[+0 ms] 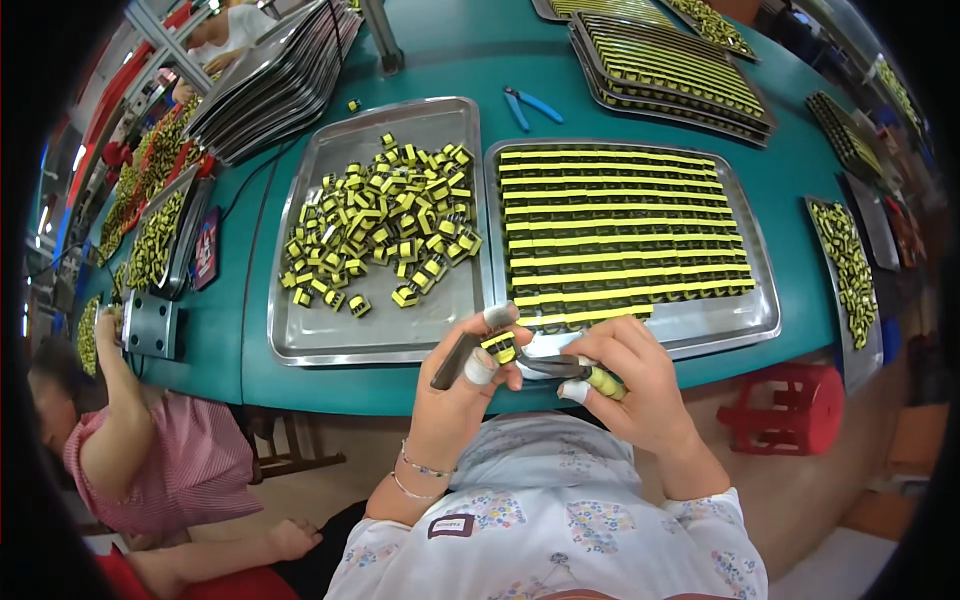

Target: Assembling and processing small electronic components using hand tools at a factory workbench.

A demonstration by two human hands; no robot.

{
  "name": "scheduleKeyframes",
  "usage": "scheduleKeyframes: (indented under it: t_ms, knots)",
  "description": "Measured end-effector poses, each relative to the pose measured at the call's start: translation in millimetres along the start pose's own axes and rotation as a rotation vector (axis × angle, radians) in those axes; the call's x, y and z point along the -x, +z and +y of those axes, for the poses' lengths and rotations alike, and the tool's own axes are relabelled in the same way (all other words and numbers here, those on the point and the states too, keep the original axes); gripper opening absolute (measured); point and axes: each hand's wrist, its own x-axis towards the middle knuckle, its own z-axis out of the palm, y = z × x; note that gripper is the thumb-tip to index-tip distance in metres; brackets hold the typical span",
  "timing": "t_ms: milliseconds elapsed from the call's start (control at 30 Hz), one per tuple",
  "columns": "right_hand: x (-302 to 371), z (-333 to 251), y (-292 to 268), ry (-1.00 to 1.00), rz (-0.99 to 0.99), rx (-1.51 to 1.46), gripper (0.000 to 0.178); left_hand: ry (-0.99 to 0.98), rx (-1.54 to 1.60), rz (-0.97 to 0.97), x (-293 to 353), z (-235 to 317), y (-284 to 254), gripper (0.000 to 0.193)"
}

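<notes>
White floral shirt (600, 525) is filling the foreground; beyond, the left hand (452, 392) is pinching a yellow-and-black component (499, 347) near the trays (365, 342); the right hand (645, 378) is gripping a yellow-handled tool (606, 383). Holding steady should be helping aim.

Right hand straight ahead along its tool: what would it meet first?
Probably the yellow-and-black component in the left hand; the tool in the right hand points toward it, though depth is unclear.

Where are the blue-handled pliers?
In the head view, right of top centre, the pliers lie on the green table, beyond the silver metal tray of rowed yellow-black components.
</notes>
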Motion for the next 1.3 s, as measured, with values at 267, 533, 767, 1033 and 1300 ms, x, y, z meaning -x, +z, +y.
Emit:
scheduleKeyframes:
  t_ms: [267, 533, 767, 1033, 1300]
  knots:
    - [-12.0, 4.6, -9.6, -0.056, -0.054, 0.122, 0.038, 0.054, -0.136, -0.047, 4.2, -2.1, -1.7, 0.048]
    - [-22.7, 2.4, -15.4, -0.136, -0.117, 0.171, 0.037, 0.086, -0.193, -0.08, -0.1, 2.5, -9.1, 0.039]
    - [-18.4, -2.4, -22.7, -0.248, -0.11, 0.237, 0.032, -0.009, -0.138, -0.145, 8.4, 0.8, -10.0, 0.032]
    - [-20.4, 1.3, -27.4, -0.359, -0.088, 0.26, 0.029, -0.074, -0.131, -0.142, 13.3, 11.5, -0.4, 0.037]
    - [-40.9, 19.7, -41.8, -0.293, 0.117, 0.263, 0.037, 0.089, -0.408, -0.023, -17.7, 14.7, 9.9, 0.033]
